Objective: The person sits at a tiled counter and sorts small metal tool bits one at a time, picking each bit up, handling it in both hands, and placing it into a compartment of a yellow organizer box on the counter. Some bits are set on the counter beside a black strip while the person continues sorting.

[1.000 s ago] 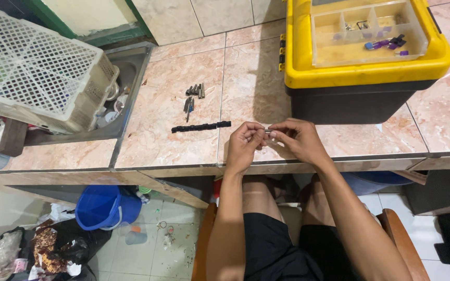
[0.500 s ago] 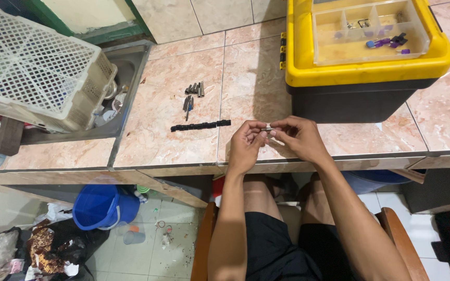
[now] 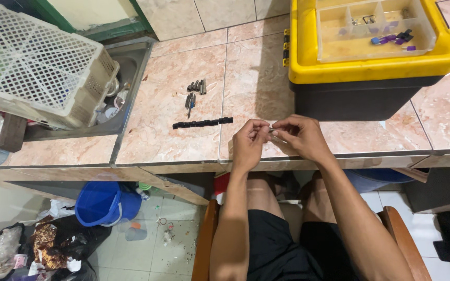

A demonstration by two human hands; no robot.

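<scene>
Two hands pinch one small metal bit (image 3: 271,130) between them at the desk (image 3: 173,140) front edge: left hand (image 3: 249,140) grip at 9 o'clock of it, right hand (image 3: 302,136) at 3. Bit's long axis runs 9–3, roughly level; which end points where, cannot tell. Black bit strip (image 3: 202,123) lies at 9, apart.

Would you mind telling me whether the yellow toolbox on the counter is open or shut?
Open: the yellow toolbox shows no lid, and its clear tray of small parts lies exposed.
</scene>
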